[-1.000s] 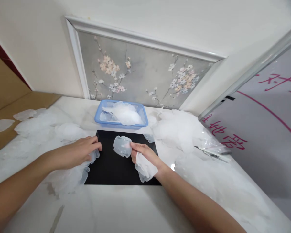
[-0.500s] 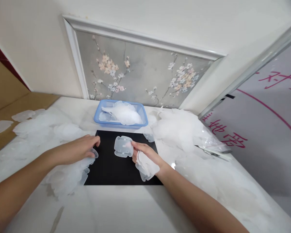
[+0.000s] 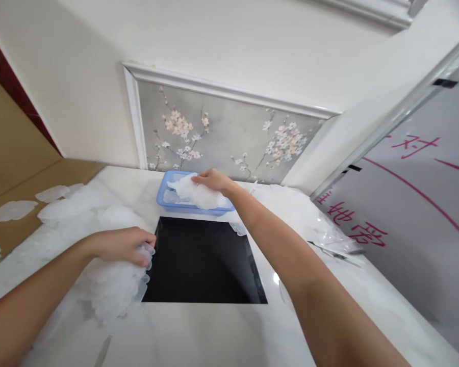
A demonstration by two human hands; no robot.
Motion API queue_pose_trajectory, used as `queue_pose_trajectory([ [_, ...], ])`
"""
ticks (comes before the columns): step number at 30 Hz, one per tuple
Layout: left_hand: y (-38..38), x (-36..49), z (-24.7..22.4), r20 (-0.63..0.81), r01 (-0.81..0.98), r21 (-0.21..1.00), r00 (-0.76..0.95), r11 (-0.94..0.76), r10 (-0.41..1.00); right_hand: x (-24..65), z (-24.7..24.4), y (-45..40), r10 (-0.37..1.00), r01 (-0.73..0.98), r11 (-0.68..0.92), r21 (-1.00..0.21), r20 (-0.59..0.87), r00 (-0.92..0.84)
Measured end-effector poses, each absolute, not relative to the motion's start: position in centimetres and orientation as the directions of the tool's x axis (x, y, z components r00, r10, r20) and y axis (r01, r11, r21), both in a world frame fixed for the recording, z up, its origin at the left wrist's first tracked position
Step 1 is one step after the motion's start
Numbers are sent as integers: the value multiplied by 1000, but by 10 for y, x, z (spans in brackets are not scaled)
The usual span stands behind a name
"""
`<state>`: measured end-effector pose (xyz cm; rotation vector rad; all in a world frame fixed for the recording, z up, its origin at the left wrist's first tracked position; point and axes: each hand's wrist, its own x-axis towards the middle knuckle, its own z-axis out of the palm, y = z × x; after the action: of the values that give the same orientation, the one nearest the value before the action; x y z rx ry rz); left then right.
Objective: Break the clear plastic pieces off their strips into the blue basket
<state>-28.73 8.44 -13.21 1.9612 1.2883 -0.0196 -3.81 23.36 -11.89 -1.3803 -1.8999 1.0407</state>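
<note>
My left hand (image 3: 128, 245) is at the left edge of a black mat (image 3: 204, 262), its fingers curled around thin translucent plastic pieces (image 3: 147, 250) at the edge of a heap. Farther away, my right hand (image 3: 213, 181) reaches over a blue plastic basket (image 3: 168, 205). Its fingers are pinched together against the thin whitish plastic pieces (image 3: 204, 198) in there. The palm hides part of what it grips. Nothing lies on the middle of the mat, but a single clear piece (image 3: 237, 228) overlaps its far right corner.
Heaps of the same plastic pieces (image 3: 110, 290) cover the table on the left. More pieces and a clear bag (image 3: 334, 229) lie to the right. A wall with a flower panel (image 3: 229, 132) stands behind the basket, and a whiteboard (image 3: 416, 204) stands on the right.
My right hand has moved from above the mat to the basket, and the pieces it held no longer show over the mat. My left hand stays by its heap. The view has shifted.
</note>
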Motion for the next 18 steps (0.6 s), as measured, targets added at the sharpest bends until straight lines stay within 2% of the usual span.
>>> queue_pose_trajectory([
  [3, 83, -287, -131, -350, 732, 663, 488, -157, 800, -45, -118, 250, 959, 591, 222, -775, 66, -274],
  [6, 82, -280, -139, -217, 594, 803, 361, -44, 907, -38, -121, 233, 953, 617, 298, -728, 189, -237],
  [9, 81, -264, -156, -150, 403, 915, 258, 35, 954, -26, -137, 190, 923, 569, 376, -731, 242, -299],
  [10, 80, -257, -162, -152, 329, 942, 238, 68, 959, -23, -146, 172, 905, 482, 384, -787, 217, -366],
  [11, 78, -249, -168, -159, 247, 963, 216, 104, 963, -22, -157, 153, 888, 352, 326, -877, 155, -433],
  [13, 74, -236, -176, -180, 121, 980, 184, 160, 966, -21, -183, 120, 845, 135, 83, -987, -2, -535],
  [16, 69, -222, -182, -210, 88, 977, 225, 194, 952, -22, -215, 87, 836, -22, -133, -991, -100, -540],
  [18, 68, -220, -184, -215, 93, 976, 265, 197, 940, -21, -225, 79, 865, -76, -170, -983, -112, -489],
])
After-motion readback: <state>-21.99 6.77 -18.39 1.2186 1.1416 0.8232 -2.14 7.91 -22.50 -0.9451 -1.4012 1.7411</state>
